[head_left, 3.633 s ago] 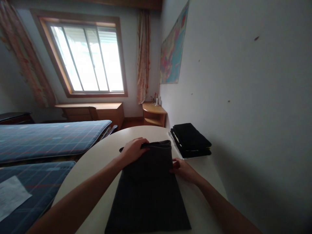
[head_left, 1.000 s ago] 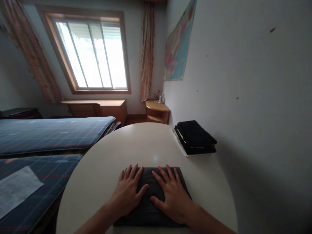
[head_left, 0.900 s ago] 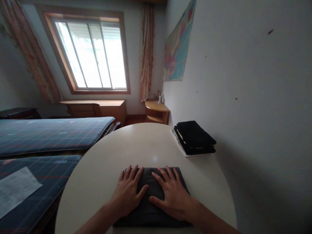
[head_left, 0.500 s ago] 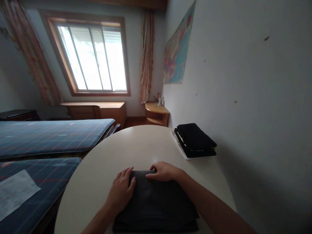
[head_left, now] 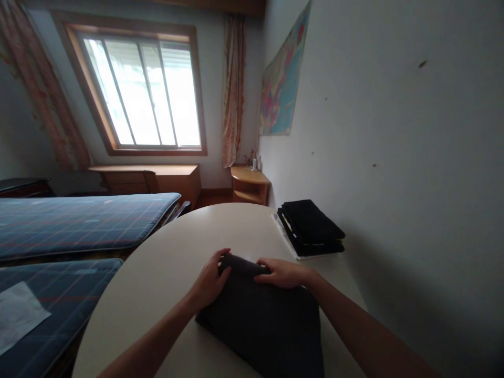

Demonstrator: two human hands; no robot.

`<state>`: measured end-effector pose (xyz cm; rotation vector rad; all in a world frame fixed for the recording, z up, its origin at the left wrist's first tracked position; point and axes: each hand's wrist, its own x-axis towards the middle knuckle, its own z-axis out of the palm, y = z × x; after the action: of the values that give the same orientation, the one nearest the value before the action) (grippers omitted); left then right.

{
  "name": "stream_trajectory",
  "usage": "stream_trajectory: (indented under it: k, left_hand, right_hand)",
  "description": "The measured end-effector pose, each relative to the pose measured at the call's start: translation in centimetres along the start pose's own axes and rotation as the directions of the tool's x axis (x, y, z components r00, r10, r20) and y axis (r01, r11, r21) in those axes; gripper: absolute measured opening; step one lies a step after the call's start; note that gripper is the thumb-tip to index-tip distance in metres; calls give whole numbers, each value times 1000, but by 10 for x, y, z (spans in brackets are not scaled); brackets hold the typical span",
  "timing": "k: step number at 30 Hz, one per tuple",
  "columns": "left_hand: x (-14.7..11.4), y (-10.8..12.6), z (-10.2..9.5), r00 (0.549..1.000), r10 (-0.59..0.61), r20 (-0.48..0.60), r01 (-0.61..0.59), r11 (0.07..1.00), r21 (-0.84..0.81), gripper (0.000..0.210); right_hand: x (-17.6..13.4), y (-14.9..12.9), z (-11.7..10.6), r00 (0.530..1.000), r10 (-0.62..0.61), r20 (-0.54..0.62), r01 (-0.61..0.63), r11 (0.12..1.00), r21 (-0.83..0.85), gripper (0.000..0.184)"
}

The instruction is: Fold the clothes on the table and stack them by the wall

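Note:
A folded dark grey garment, its exact kind not clear, is on the round cream table close to me, turned at a slant. My left hand grips its far left corner, thumb on top and fingers round the outer edge. On the far edge, a little to the right, my right hand holds the cloth with the thumb above and the other fingers partly hidden behind it. Between the two hands the far edge looks slightly raised and rounded.
Beyond my right hand, a stack of folded black cloth lies on a white sheet near the wall. The round table has plaid mattresses to its left, with a paper on the nearer one. A corner shelf stands behind.
Both hands have closed on the garment's far edge and moved it slightly away from me. The garment has turned, its near left corner swinging up and its near edge now slanting.

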<state>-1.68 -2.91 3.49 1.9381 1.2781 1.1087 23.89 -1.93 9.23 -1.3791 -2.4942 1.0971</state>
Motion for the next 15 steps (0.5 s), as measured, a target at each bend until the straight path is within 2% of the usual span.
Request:
stream_trajectory:
  k: [3,6,9,15]
  left_hand:
    - [25,-12,7,993,-40,-112,44,999,31,38]
    - [35,-31,15,983,-53,-176,103,952,287,41]
    - [33,-47,22,993,-43,-110,91,868,488,40]
    - [32,-60,26,996,-82,-23,78,774,628,42]
  right_hand:
    - [-7,8,-15,984,-12,-179,10,1000,-14,43]
    - [-10,10,-33,938,7,-347,-14,1000,-16,40]
    - [-8,7,-56,866,23,-499,-61,996,-60,37]
    - [-2,0,-123,746,38,-665,-168,977,-133,30]
